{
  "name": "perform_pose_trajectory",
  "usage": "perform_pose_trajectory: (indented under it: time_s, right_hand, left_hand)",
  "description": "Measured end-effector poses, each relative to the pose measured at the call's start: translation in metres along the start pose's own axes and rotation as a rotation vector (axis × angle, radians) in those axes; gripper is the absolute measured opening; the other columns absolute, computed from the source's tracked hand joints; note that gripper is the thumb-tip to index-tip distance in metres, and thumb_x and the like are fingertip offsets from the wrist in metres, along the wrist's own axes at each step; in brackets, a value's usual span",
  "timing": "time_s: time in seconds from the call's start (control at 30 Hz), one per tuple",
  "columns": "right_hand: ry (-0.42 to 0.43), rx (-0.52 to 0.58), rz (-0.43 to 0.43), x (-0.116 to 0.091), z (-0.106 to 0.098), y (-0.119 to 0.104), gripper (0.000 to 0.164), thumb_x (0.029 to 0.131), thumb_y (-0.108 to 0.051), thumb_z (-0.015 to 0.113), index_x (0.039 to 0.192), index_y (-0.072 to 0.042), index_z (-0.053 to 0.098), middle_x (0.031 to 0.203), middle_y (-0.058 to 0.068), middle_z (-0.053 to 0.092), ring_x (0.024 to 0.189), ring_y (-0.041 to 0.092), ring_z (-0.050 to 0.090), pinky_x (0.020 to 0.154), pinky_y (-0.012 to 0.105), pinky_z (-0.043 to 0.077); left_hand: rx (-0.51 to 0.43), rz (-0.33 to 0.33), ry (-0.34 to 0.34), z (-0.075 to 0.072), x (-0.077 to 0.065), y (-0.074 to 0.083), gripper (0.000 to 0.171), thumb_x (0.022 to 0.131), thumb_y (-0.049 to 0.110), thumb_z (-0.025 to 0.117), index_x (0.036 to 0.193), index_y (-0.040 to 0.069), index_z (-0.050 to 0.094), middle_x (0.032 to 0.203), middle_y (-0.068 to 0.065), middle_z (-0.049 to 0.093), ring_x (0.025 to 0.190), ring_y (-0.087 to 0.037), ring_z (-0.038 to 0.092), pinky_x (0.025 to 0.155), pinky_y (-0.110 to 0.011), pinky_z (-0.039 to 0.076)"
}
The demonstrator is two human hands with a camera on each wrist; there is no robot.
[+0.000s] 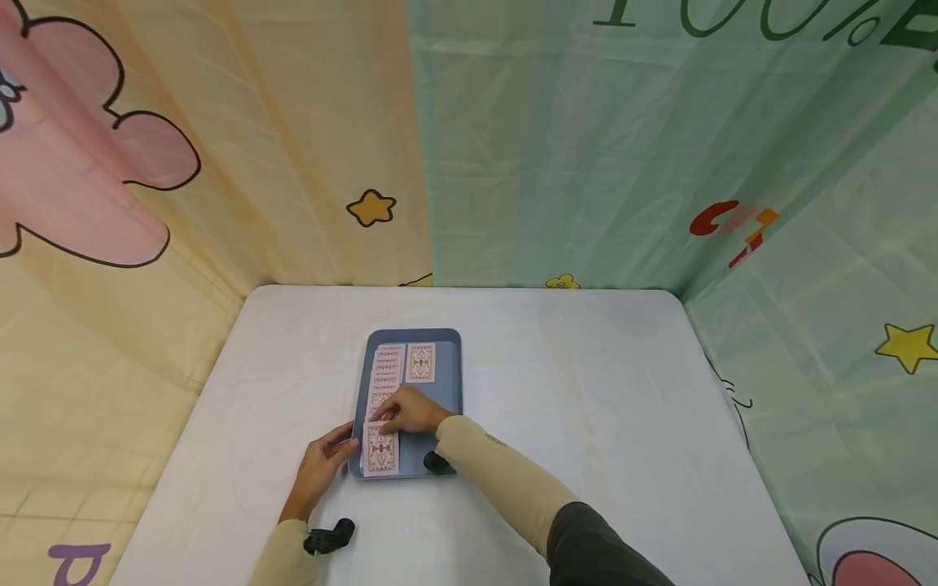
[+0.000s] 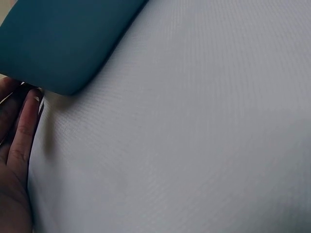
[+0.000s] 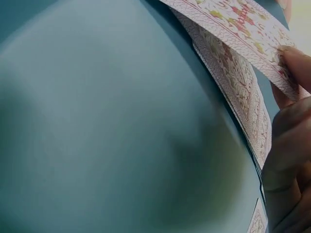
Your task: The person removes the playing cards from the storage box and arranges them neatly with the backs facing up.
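Observation:
A blue tray [image 1: 449, 407] lies on the white table, its long side running away from me. My right hand [image 1: 412, 409] reaches over it and pinches a playing card [image 3: 243, 29] by one end between thumb and fingers. In the right wrist view that card is tilted over other cards [image 3: 238, 82] on the tray. These overlap in a column [image 1: 386, 366] along the tray's left side, patterned red backs up. My left hand [image 1: 320, 468] is at the tray's left edge, its fairly straight fingers [image 2: 26, 121] touching the rim near a corner.
One separate card [image 1: 421, 362] lies face down at the tray's far end, right of the column. Black wrist devices [image 1: 330, 537] sit on both wrists. Printed curtains [image 1: 513, 163] hang behind the table and along both sides.

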State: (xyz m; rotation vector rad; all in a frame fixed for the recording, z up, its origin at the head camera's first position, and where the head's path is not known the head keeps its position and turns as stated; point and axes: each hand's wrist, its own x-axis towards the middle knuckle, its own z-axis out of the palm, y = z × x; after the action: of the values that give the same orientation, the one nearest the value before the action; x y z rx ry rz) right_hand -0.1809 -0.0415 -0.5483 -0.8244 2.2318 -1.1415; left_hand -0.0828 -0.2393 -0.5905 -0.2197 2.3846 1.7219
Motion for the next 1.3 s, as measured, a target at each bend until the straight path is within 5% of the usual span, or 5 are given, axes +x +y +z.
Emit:
perform_pose_trajectory:
  time_s: [0.27,0.5,0.97,1.13,1.3]
  right_hand:
    - [0.102,0.139,0.032,-0.009,-0.021,-0.002,0.018,0.084,-0.009,0.075,0.1,-0.003,0.074,0.069,-0.005,0.063,0.04,0.008,0.045,0.039,0.022,0.043]
    - [0.261,0.111,0.03,-0.021,-0.063,0.012,0.02,0.089,-0.017,0.07,0.106,-0.007,0.074,0.093,0.0,0.067,0.07,0.008,0.05,0.061,0.021,0.044]
    - [0.636,0.331,0.221,-0.038,-0.153,0.086,0.022,0.087,-0.019,0.073,0.104,-0.006,0.073,0.083,0.004,0.068,0.061,0.018,0.047,0.048,0.024,0.037]
    - [0.69,0.281,0.292,-0.041,-0.169,0.105,0.022,0.088,-0.016,0.072,0.106,-0.003,0.073,0.092,0.009,0.066,0.078,0.025,0.051,0.056,0.025,0.041]
    - [0.637,0.206,0.378,-0.034,-0.169,0.119,0.021,0.088,-0.015,0.071,0.106,-0.002,0.073,0.096,0.009,0.064,0.082,0.019,0.047,0.067,0.026,0.04]
  left_hand:
    - [-0.006,-0.016,0.019,0.002,-0.001,0.002,0.05,0.097,0.017,0.059,0.139,-0.006,0.045,0.141,-0.024,0.047,0.124,-0.034,0.051,0.09,-0.009,0.04]
    - [0.004,-0.025,0.048,0.005,-0.004,0.002,0.048,0.098,0.017,0.058,0.138,-0.006,0.046,0.14,-0.023,0.048,0.125,-0.033,0.05,0.088,-0.005,0.035]
    - [0.024,0.011,0.086,0.007,-0.006,0.0,0.044,0.097,0.013,0.058,0.135,-0.008,0.05,0.136,-0.024,0.052,0.118,-0.024,0.055,0.09,-0.01,0.039]
    - [0.014,0.023,0.079,0.01,-0.005,-0.002,0.044,0.096,0.016,0.06,0.134,-0.006,0.052,0.135,-0.021,0.054,0.108,-0.008,0.056,0.092,-0.016,0.042]
    - [0.029,0.016,0.078,0.006,-0.007,0.0,0.045,0.097,0.018,0.058,0.136,-0.005,0.051,0.137,-0.02,0.053,0.11,-0.01,0.056,0.094,-0.017,0.041]
